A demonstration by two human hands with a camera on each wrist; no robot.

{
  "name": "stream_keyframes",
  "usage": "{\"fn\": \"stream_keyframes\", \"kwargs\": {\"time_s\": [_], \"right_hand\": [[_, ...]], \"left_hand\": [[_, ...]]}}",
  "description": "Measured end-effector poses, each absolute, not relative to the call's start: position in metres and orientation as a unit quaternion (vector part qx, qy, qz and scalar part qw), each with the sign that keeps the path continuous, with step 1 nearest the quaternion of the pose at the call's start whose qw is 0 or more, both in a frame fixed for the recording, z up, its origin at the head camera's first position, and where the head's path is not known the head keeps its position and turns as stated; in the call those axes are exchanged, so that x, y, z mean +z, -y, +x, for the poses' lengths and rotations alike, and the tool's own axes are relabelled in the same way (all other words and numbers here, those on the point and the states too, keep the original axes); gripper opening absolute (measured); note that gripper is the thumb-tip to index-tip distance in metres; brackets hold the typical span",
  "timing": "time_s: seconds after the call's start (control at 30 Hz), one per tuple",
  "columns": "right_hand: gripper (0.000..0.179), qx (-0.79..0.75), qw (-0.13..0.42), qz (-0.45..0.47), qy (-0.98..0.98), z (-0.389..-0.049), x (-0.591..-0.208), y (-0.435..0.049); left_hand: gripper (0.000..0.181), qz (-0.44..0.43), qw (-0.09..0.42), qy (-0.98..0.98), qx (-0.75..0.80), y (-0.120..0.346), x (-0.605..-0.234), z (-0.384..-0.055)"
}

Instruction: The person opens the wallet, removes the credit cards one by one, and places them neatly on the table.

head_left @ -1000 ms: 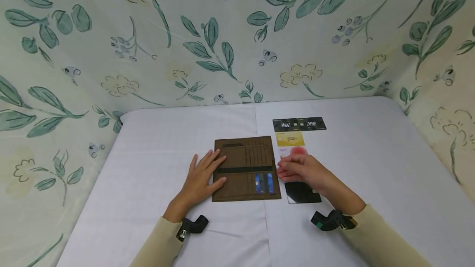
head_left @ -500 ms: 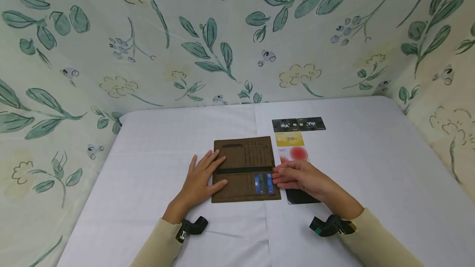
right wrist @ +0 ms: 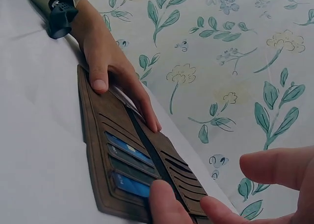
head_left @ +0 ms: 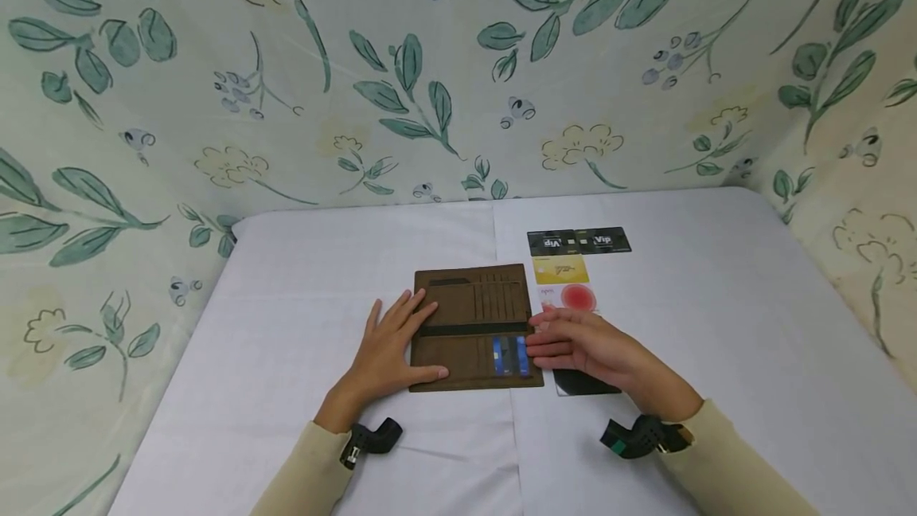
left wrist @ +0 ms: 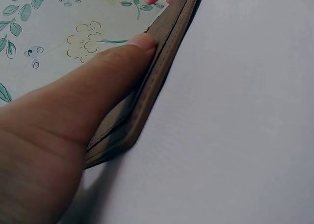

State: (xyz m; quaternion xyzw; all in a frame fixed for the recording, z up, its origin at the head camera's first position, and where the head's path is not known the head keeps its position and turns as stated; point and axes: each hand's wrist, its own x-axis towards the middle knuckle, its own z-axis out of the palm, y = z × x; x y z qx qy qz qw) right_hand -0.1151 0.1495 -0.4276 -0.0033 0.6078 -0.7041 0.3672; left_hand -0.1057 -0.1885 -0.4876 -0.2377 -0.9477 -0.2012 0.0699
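Wallet [head_left: 458, 310], brown and unfolded, lies in the head view between both hands. The left hand [head_left: 390, 353] rests on its left side, fingers spread; the right hand [head_left: 587, 350], fingers nearly straight, reaches over its right edge beside the slotted cards [head_left: 509, 356]. A black card [head_left: 580, 385] is partly hidden by that hand; beyond it are a red-circled card [head_left: 575, 298], a yellow card [head_left: 560, 270] and two Vip cards [head_left: 603, 240]. In the left wrist view, the left thumb [left wrist: 103, 77] lies on the wallet's near edge. In the right wrist view, the right hand's digits stand apart before the slotted cards; whether they touch the wallet, I cannot tell.
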Motion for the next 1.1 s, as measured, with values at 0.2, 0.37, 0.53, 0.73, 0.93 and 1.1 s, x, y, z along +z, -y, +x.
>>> {"fn": "stream_keyframes", "kwargs": {"time_s": [0.2,0.37,0.53,0.73,0.93,1.1], "right_hand": [[0.055,-0.703,0.361,0.012,-0.613,-0.113,-0.425,-0.147],[0.054,-0.702,0.359,0.018,-0.615,-0.111,-0.422,-0.146],[0.052,-0.707,0.357,0.020,-0.610,-0.110,-0.420,-0.146],[0.052,-0.706,0.354,0.019,-0.613,-0.109,-0.419,-0.145],[0.054,-0.696,0.347,0.026,-0.628,-0.108,-0.417,-0.144],[0.054,-0.687,0.349,0.024,-0.637,-0.109,-0.414,-0.144]], "left_hand": [[0.100,-0.236,0.063,0.949,-0.199,0.188,-0.488,-0.106],[0.100,-0.235,0.060,0.950,-0.198,0.188,-0.488,-0.105],[0.100,-0.231,0.057,0.952,-0.193,0.188,-0.488,-0.106],[0.100,-0.235,0.059,0.951,-0.194,0.188,-0.488,-0.105],[0.100,-0.241,0.062,0.948,-0.198,0.188,-0.487,-0.105],[0.100,-0.241,0.061,0.949,-0.195,0.189,-0.486,-0.105]]}}
